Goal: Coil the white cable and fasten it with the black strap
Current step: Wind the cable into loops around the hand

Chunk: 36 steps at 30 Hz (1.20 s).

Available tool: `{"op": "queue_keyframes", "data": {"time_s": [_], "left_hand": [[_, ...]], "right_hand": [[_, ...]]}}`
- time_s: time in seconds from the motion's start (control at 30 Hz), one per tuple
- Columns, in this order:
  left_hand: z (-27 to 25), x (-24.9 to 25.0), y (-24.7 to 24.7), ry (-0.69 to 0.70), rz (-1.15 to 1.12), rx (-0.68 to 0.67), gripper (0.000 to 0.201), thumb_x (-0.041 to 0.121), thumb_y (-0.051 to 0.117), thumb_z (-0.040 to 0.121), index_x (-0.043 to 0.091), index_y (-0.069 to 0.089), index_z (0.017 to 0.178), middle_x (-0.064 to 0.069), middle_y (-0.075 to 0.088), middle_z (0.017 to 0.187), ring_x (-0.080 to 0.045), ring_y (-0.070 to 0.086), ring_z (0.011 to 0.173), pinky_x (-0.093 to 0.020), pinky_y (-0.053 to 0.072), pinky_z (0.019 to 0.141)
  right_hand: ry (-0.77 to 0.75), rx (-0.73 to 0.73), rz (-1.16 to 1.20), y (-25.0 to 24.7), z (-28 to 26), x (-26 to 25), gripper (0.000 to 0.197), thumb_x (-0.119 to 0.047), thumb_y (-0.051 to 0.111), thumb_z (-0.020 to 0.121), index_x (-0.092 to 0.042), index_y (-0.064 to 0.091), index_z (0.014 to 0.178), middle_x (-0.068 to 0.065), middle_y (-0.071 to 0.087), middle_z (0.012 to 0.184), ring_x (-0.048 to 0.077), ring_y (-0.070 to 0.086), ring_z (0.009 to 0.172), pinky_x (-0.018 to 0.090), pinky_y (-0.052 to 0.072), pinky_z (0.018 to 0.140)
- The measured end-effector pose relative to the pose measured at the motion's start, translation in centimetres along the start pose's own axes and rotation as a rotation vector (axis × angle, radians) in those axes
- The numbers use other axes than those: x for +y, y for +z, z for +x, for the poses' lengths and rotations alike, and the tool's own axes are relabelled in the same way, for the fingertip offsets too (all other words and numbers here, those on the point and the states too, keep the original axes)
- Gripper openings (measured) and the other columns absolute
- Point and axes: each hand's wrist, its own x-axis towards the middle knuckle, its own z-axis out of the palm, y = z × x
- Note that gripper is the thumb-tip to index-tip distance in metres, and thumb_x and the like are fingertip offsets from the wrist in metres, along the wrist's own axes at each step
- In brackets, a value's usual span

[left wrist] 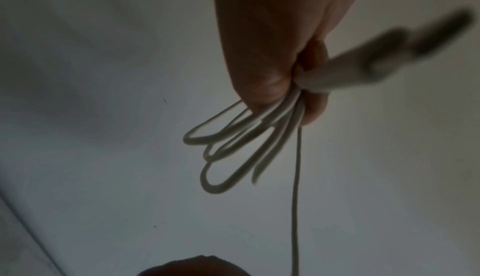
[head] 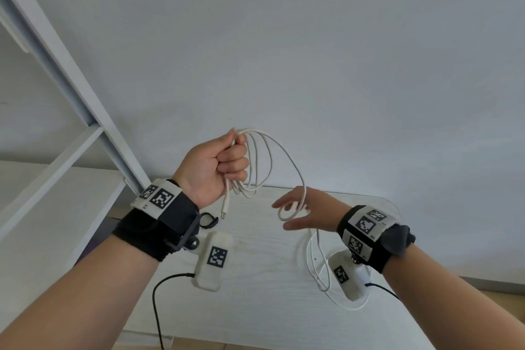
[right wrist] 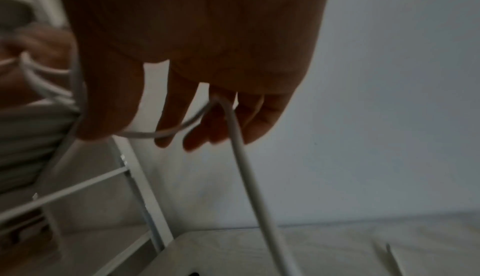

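Observation:
My left hand (head: 221, 162) is raised above the table and grips several loops of the white cable (head: 264, 159) in a fist; the loops (left wrist: 228, 153) fan out past its fingers. One plug end (head: 225, 206) dangles below that fist. From the loops a strand runs down to my right hand (head: 301, 212), whose fingers (right wrist: 197, 124) are spread and relaxed with the cable (right wrist: 241, 157) passing between them. The rest of the cable (head: 321, 270) lies loose on the table under my right wrist. The black strap (head: 208, 219) lies on the table, partly hidden behind my left wrist.
A white wood-grain table (head: 264, 293) lies below both hands, against a plain grey wall (head: 284, 37). A white shelf frame (head: 71, 94) stands to the left. Black camera leads (head: 159, 301) trail from both wrists.

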Motion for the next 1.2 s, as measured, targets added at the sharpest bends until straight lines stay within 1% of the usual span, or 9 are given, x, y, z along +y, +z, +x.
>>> {"op": "queue_keyframes", "data": {"time_s": [0.17,0.27,0.37,0.43,0.57,0.73,0.83,1.0,1.2], "left_hand": [[0.1,0.3,0.1,0.003,0.027,-0.017,0.025,0.028,0.035,0.094,0.015,0.047,0.076,0.011,0.031,0.044,-0.002,0.029,0.036,-0.015,0.028,0.038],[0.0,0.7,-0.2,0.025,0.031,-0.002,0.025,0.028,0.035,0.094,0.015,0.047,0.076,0.011,0.031,0.044,-0.002,0.028,0.037,-0.015,0.027,0.038],[-0.2,0.7,-0.3,0.032,0.014,0.003,0.024,0.028,0.035,0.094,0.016,0.046,0.076,0.011,0.031,0.044,-0.003,0.025,0.037,-0.015,0.027,0.039],[-0.3,0.6,-0.3,0.033,0.006,0.007,0.025,0.028,0.034,0.094,0.016,0.046,0.076,0.011,0.031,0.044,-0.005,0.017,0.040,-0.015,0.026,0.039],[0.0,0.5,-0.1,0.069,-0.022,0.002,0.026,0.028,0.034,0.095,0.016,0.047,0.076,0.011,0.031,0.044,-0.007,0.013,0.045,-0.016,0.027,0.040],[0.6,0.7,-0.2,0.137,-0.032,0.041,0.030,0.035,0.032,0.097,0.017,0.045,0.075,0.010,0.034,0.048,-0.004,0.029,0.040,-0.017,0.031,0.043],[0.8,0.3,0.1,0.153,0.037,0.112,0.030,0.033,0.035,0.098,0.016,0.047,0.076,0.007,0.047,0.054,-0.007,0.046,0.047,-0.020,0.044,0.050],[0.6,-0.7,0.7,0.169,0.283,0.159,0.026,0.026,0.032,0.101,0.012,0.045,0.082,-0.013,0.073,0.091,-0.036,0.069,0.089,-0.039,0.056,0.080],[0.2,-1.3,0.5,0.123,0.640,0.182,0.022,0.029,0.032,0.101,0.010,0.043,0.096,-0.011,0.074,0.100,-0.038,0.069,0.083,-0.046,0.052,0.082]], "right_hand": [[-0.116,-0.089,0.039,0.2,0.2,-0.9,0.028,-0.032,0.066,0.081,-0.046,0.061,0.105,-0.020,0.054,0.117,-0.003,0.047,0.115,0.023,0.033,0.103],[-0.171,0.120,0.311,0.3,0.2,-1.7,0.021,-0.026,0.048,0.093,-0.027,0.066,0.102,-0.010,0.059,0.121,0.004,0.053,0.115,0.018,0.037,0.099],[-0.131,0.414,0.830,-0.3,0.5,-2.5,0.034,-0.015,0.031,0.099,-0.008,0.064,0.095,-0.001,0.071,0.085,0.016,0.065,0.091,0.022,0.046,0.091],[-0.059,0.514,0.976,-0.8,0.7,-2.8,0.034,-0.014,0.028,0.099,-0.005,0.060,0.098,-0.002,0.060,0.055,0.017,0.059,0.061,0.032,0.051,0.073],[0.109,0.532,0.518,-0.7,1.4,-3.2,0.030,-0.017,0.030,0.098,-0.008,0.059,0.100,-0.006,0.038,0.049,0.006,0.034,0.038,0.022,0.036,0.045],[0.101,0.220,-0.112,0.7,0.7,-4.3,0.032,-0.023,0.034,0.098,-0.016,0.064,0.103,-0.016,0.042,0.060,0.001,0.035,0.046,0.014,0.027,0.047],[0.058,0.059,-0.242,1.1,0.1,-5.6,0.033,-0.024,0.033,0.097,-0.015,0.064,0.107,-0.015,0.041,0.058,0.001,0.036,0.048,0.014,0.027,0.049],[-0.051,-0.011,-0.327,1.2,-0.4,-7.5,0.030,-0.027,0.038,0.094,-0.017,0.066,0.096,-0.015,0.042,0.055,0.000,0.039,0.052,0.022,0.035,0.057],[-0.197,0.078,-0.362,0.1,-0.7,-8.1,0.027,-0.025,0.042,0.093,-0.018,0.066,0.084,-0.016,0.043,0.050,0.001,0.041,0.047,0.027,0.040,0.063]]}}
